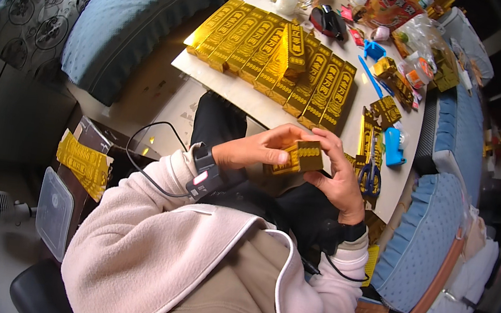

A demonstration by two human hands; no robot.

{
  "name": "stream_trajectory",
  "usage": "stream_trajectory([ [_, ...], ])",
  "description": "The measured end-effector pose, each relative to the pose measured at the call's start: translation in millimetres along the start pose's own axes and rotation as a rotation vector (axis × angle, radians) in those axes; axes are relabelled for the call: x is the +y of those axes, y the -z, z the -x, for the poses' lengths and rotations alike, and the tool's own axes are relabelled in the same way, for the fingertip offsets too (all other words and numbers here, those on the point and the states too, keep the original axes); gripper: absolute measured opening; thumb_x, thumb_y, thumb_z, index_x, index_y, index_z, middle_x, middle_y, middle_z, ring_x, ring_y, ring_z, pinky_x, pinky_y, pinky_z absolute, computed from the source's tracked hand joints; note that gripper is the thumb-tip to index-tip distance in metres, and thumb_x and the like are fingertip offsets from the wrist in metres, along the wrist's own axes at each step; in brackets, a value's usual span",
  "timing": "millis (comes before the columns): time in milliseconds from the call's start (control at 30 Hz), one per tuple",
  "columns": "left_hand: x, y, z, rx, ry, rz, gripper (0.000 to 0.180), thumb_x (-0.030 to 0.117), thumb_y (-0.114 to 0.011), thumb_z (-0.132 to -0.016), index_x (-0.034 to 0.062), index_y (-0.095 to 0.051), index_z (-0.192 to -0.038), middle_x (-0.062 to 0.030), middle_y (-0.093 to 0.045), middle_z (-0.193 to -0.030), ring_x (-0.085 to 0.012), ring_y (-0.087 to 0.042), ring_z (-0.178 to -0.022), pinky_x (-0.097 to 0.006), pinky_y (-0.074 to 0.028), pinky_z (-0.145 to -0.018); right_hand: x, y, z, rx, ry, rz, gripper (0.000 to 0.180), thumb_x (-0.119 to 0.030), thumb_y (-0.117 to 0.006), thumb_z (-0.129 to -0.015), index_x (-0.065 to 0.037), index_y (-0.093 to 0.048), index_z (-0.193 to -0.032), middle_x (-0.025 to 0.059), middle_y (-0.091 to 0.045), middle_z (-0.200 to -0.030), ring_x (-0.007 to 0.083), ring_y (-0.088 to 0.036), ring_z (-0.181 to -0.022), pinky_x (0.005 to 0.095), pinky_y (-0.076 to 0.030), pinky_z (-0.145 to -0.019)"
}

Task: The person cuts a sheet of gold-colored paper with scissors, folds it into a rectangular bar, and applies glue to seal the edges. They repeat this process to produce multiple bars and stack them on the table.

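Between my two hands, above my lap, is a small gold foil box (308, 156) with dark printing. My left hand (254, 149) closes on its left side, the thumb lying along the face. My right hand (340, 179) curls round the right side, fingers over the top edge and thumb below. Part of the box is covered by my fingers. Just beyond them on the table stands a row of long gold boxes (255, 44), packed side by side. Another gold box (295, 49) lies askew on top of that row.
Right of my hands are scissors (371, 179) with dark blue handles, a blue tape dispenser (394, 148) and folded gold card pieces (386, 112). Bags, jars and a black stapler-like object (328, 22) crowd the table's far side. Flat gold sheets (82, 164) lie at my left.
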State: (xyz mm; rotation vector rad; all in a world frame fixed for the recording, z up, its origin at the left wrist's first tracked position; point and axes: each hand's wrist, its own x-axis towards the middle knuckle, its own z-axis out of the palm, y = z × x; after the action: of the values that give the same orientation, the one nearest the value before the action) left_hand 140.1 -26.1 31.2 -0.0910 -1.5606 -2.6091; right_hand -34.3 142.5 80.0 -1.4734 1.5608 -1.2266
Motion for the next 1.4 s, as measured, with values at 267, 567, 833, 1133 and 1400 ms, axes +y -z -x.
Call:
stream_trajectory([
  [267,-6,23,47,-0.003,0.008,-0.062,0.1,0.045,-0.093,-0.075,0.006,-0.044,-0.152,-0.0085,-0.058,-0.138,-0.017,-0.055,-0.128,-0.034,-0.044,-0.109,-5,-36,-38,-0.328,0.058,-0.013,0.062,-0.006,-0.078,-0.085,-0.014,-0.058,-0.142,0.011,-0.042,-0.157,0.0294,-0.036,-0.148,0.0418,-0.03,-0.121],
  [567,-25,56,127,0.582,-0.043,-0.153,0.071,0.033,-0.093,-0.077,0.0102,-0.055,-0.132,-0.0086,-0.064,-0.134,-0.0189,-0.059,-0.124,-0.034,-0.044,-0.11,71,-73,-53,0.079,-0.65,-0.633,0.03,-0.022,-0.066,-0.103,-0.005,-0.063,-0.128,0.0039,-0.069,-0.12,0.01,-0.064,-0.102,0.0233,-0.05,-0.084],
  [833,-41,56,138,0.602,-0.232,-0.313,0.081,0.005,-0.086,-0.082,0.0131,-0.043,-0.15,-0.0063,-0.057,-0.133,-0.0178,-0.054,-0.129,-0.033,-0.044,-0.111,86,-132,-76,0.264,-0.921,-0.893,0.04,-0.038,-0.074,-0.097,-0.008,-0.066,-0.123,0.0011,-0.068,-0.116,0.0115,-0.064,-0.1,0.0271,-0.05,-0.082],
  [1133,-51,64,145,0.609,-0.334,-0.611,0.081,0.008,-0.086,-0.083,0.0125,-0.041,-0.15,-0.0082,-0.057,-0.137,-0.0211,-0.055,-0.133,-0.038,-0.039,-0.116,95,-153,-102,0.496,-0.917,-0.914,0.021,-0.029,-0.079,-0.094,-0.01,-0.071,-0.098,-0.0039,-0.063,-0.085,0.0054,-0.051,-0.07,0.022,-0.04,-0.058],
  [1400,-37,60,140,0.563,-0.294,-0.601,0.072,0.012,-0.087,-0.084,0.0103,-0.047,-0.144,-0.007,-0.054,-0.141,-0.0205,-0.052,-0.136,-0.037,-0.037,-0.117,59,-150,-108,0.468,-0.829,-1.071,0.014,-0.021,-0.076,-0.096,-0.009,-0.068,-0.097,-0.0015,-0.065,-0.087,0.0059,-0.052,-0.068,0.0214,-0.041,-0.057],
])
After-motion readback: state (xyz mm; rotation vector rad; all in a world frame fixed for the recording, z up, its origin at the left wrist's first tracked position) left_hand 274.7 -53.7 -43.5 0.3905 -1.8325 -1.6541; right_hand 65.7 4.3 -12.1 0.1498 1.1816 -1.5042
